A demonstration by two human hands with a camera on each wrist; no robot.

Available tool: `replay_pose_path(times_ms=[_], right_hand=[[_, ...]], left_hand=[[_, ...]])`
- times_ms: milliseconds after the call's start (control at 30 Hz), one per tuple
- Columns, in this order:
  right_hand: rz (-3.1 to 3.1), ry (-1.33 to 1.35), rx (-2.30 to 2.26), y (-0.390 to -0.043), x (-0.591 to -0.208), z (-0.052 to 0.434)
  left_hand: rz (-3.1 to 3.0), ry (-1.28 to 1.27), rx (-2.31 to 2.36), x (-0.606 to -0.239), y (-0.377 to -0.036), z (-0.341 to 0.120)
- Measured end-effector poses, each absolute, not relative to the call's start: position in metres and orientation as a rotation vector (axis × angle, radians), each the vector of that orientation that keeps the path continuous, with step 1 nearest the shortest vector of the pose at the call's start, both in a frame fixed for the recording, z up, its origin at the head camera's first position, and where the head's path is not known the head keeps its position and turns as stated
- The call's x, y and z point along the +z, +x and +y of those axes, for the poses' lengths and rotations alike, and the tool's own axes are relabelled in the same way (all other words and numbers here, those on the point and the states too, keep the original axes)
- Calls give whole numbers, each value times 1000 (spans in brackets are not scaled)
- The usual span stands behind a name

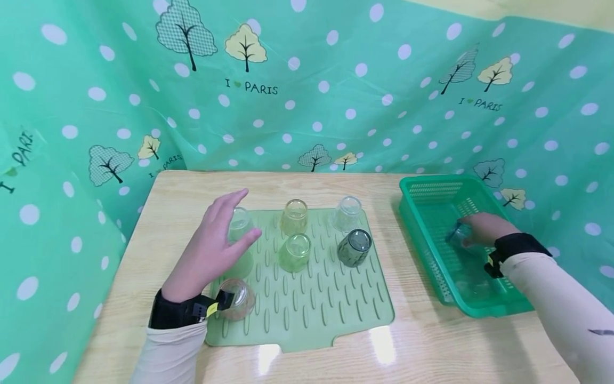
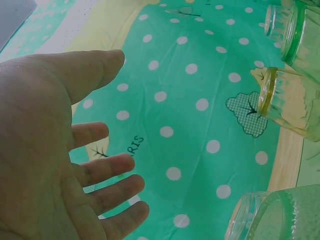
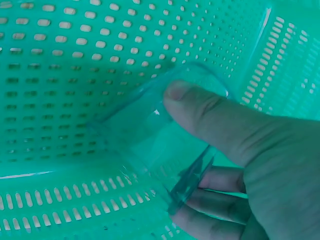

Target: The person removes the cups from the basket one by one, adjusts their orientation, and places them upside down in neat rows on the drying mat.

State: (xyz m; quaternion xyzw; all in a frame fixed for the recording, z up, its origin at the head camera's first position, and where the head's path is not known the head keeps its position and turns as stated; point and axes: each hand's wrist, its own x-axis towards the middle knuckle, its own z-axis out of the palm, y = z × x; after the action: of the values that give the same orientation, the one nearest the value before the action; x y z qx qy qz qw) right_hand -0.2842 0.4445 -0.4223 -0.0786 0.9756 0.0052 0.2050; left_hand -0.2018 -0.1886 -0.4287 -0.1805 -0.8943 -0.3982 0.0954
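My right hand (image 1: 489, 230) reaches into the green basket (image 1: 408, 213) and grips a bluish clear glass (image 3: 150, 130). In the right wrist view the thumb lies over the glass and the fingers curl beneath it. My left hand (image 1: 211, 248) hovers over the left side of the green drying mat (image 1: 316, 314), fingers extended and thumb apart, holding nothing. Close to it stand a pinkish glass (image 1: 245, 306) and green-tinted glasses, partly hidden. Further along the mat are a yellow glass (image 1: 294, 218), a green glass (image 1: 295, 255), a clear glass (image 1: 347, 214) and a dark grey glass (image 1: 354, 249).
A wooden table (image 1: 182, 184) carries the mat and the basket, which sits to the right. Low in the basket lies a clear shape (image 1: 472, 285), too faint to name. Green dotted cloth (image 1: 288, 122) hangs behind and at both sides.
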Motion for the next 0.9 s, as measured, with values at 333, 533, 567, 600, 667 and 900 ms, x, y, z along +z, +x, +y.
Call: replay_pose_path(times_ms=[333,533,567,600,667,900], right_hand=[[2715,-357,104,-292,-430,445],[2682,-395,116,-293,-427,443],[2678,-393,116,-293,-426,441],[2671,-390,115,-293,-423,438],[2659,-386,111,-293,-420,434],[2689,-384,96,-294,-422,430]], left_hand=[[-2691,-523,-1186,-427,-201,-186],[-2690,-542,-1168,-424,-203,-185],[-2690,-541,-1164,-424,-203,-185],[-2695,-535,-1165,-424,-203,-185],[-2703,-526,-1165,-423,-203,-185],[-2715,-516,-1177,-426,-203,-187]])
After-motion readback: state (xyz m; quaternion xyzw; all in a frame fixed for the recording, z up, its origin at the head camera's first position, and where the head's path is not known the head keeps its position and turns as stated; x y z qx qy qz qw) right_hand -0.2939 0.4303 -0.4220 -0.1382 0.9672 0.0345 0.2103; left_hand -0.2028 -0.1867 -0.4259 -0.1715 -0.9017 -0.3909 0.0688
